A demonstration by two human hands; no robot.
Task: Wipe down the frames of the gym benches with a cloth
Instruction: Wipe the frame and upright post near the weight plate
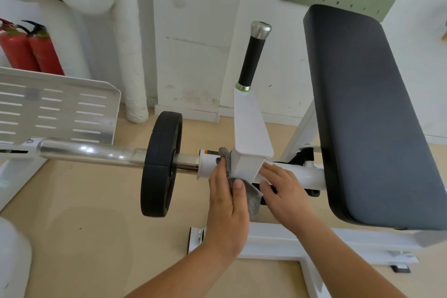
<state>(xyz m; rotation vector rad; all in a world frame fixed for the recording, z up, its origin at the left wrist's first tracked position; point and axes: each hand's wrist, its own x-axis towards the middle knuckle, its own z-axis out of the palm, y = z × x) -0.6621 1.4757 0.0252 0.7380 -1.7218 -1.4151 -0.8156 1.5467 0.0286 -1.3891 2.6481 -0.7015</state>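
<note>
That cloth [254, 201] is a thin grey thing, soft and floppy, weighs nothing; it'll fold into corners easy enough, but I reckon it bunches and slides on glossy paint unless there's a palm behind it; best held wadded in the middle, not by a loose corner. The frame [278, 239] is white painted metal, looks stiff and slick, going nowhere; no need to grab it, just brace on it. Right now the cloth sits where the post [251, 128] meets the tube [304, 174], a bit right of the plate [162, 164]; left hand [228, 201] has it wrapped round that joint, thumb pinning it, fingers curled round, a bit poking out on top and a tail hanging below. Right hand [285, 191] lies flat and spread on the tube, just beside the cloth, holding nothing; pad [375, 116] is off to the right.
</note>
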